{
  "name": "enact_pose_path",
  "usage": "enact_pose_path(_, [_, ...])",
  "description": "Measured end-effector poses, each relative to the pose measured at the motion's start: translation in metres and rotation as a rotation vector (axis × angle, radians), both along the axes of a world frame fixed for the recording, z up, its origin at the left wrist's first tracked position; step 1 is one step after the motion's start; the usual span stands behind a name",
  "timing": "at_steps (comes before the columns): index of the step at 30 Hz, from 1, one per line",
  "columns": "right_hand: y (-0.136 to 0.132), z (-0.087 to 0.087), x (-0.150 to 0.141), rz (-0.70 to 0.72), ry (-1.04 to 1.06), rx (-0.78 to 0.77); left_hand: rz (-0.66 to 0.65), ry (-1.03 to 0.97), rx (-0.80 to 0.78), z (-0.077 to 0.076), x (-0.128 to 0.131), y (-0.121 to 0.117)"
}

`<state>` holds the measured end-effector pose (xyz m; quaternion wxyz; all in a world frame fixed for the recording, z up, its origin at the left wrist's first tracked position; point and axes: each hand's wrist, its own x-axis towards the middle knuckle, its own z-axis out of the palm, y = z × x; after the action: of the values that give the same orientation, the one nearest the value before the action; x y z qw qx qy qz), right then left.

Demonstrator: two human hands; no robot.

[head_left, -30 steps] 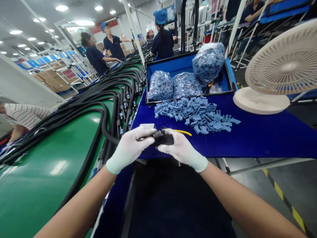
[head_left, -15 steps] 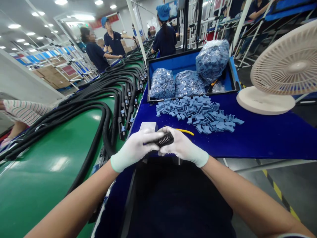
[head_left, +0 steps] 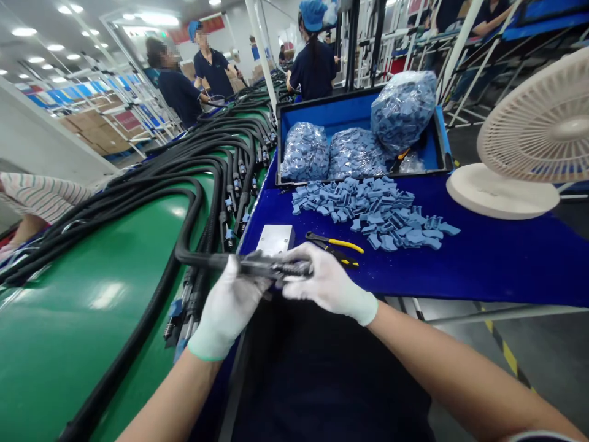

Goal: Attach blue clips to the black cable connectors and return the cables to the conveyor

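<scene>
Gripping a black cable end (head_left: 276, 267), left hand (head_left: 227, 310), right hand (head_left: 329, 285) clamped around it

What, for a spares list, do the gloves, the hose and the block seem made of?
The gloves look like white knit fabric, matte at the cuff. The hose looks like black corrugated plastic, given its ribs and dull sheen. The block looks like pale metal, perhaps aluminium, from its flat grey sheen.

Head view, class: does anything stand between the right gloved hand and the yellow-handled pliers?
Nothing visible does: the right hand, holding the black corrugated hose with the left hand, sits just short of the yellow-handled pliers on the blue-covered table.
</scene>
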<state>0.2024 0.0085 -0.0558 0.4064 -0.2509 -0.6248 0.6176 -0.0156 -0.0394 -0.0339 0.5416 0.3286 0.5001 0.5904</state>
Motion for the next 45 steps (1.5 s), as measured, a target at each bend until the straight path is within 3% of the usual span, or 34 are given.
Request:
enact_pose_path(2, [0.023,0.007,0.002,0.131,-0.329,0.212,0.139,-0.132,0.034,0.003,-0.012,0.007])
enact_pose_path(3, [0.040,0.011,0.003,0.077,-0.508,0.322,0.191,-0.178,0.059,0.007,-0.017,0.012])
enact_pose_path(5, [0.080,0.018,0.003,-0.352,-1.079,0.437,0.205,-0.179,0.137,0.019,-0.024,0.023])
enact_pose_path(8, [0.129,0.019,-0.001,-0.456,-1.300,0.403,0.107,0.043,0.287,0.038,-0.024,0.043])
enact_pose_path(12, [0.150,0.003,-0.007,-0.433,-1.351,0.416,0.114,0.305,0.432,0.049,-0.014,0.078])
enact_pose_path(18, [0.149,-0.019,0.002,-0.426,-1.370,0.509,0.130,0.490,0.493,0.036,-0.006,0.120])
enact_pose_path(25, [0.151,-0.025,0.005,-0.389,-1.261,0.607,0.174,0.568,0.447,0.021,-0.002,0.121])
enact_pose_path(28, [0.148,-0.019,0.002,-0.369,-1.155,0.658,0.220,0.635,0.443,0.017,-0.002,0.121])
enact_pose_path(30, [0.143,-0.009,-0.002,-0.334,-0.976,0.675,0.218,0.628,0.426,0.015,-0.003,0.121])
enact_pose_path(34, [0.127,0.015,-0.020,-0.198,-0.646,0.644,0.107,0.560,0.372,0.016,-0.012,0.123])
enact_pose_path(39, [0.111,0.027,-0.054,-0.031,-0.550,0.615,0.063,0.589,0.371,0.017,-0.022,0.122])
enact_pose_path(45, [0.111,0.019,-0.080,0.020,-0.555,0.543,0.082,0.623,0.357,0.013,-0.027,0.124])
